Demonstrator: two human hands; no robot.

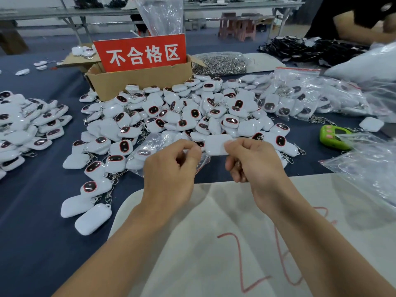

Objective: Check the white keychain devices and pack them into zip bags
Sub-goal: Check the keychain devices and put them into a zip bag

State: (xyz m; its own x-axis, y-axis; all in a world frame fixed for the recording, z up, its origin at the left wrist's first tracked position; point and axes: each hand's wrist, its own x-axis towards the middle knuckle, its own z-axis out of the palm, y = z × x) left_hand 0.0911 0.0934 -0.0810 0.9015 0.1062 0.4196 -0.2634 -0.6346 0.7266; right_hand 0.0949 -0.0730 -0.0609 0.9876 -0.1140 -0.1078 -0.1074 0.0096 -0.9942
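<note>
Most of the work is ahead of us, we judge: a big heap [182, 116] of loose white devices covers the blue table [32, 211] in front of us, and a second pile [27, 127] lies to its left. To the right, a cluster of filled bags [300, 99] shows what is already packed, and it looks far smaller than what lies loose. Empty bags [368, 166] wait at the near right.

Our right hand [252, 163] pinches one white keychain device [216, 144] by its end between thumb and forefinger, plain back up, held just above the near edge of the heap. Our left hand [171, 168] has its fingers curled and pinches the mouth of a clear zip bag [150, 146], which trails away to the left beneath it. Its fingertips sit right beside the device's other end, and we cannot tell whether they touch it. The device appears to be outside the bag, so this one has yet to be slid in and sealed.

Behind the heap stands a cardboard box [139, 84] with a red sign [141, 53] marking rejects.
</note>
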